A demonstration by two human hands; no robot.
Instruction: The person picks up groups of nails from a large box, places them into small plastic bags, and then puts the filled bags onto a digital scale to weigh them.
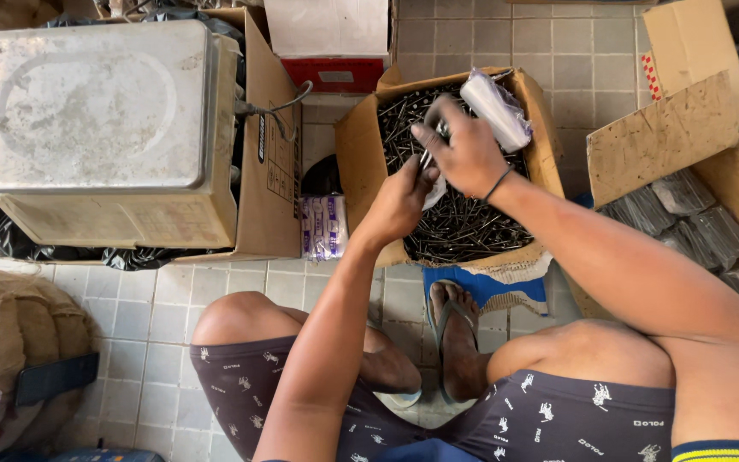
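Note:
An open cardboard box (pixel 361 145) full of loose dark nails (pixel 468 227) stands on the tiled floor in front of me. My left hand (pixel 399 201) is over its near left side, fingers closed around a small bundle of nails and a bit of clear plastic. My right hand (pixel 464 150) hovers above the box middle, fingertips pinching nails at the top of that same bundle. A rolled clear plastic packet (pixel 498 107) lies in the box just behind my right hand.
A metal weighing scale (pixel 100 128) sits on a cardboard box (pixel 271 162) lined with black plastic at left. Packed bundles (pixel 686 222) fill a torn carton at right. A small plastic pack (pixel 324 227) lies between the boxes. Burlap sack (pixel 10 342) and phone (pixel 55 376) lie at lower left.

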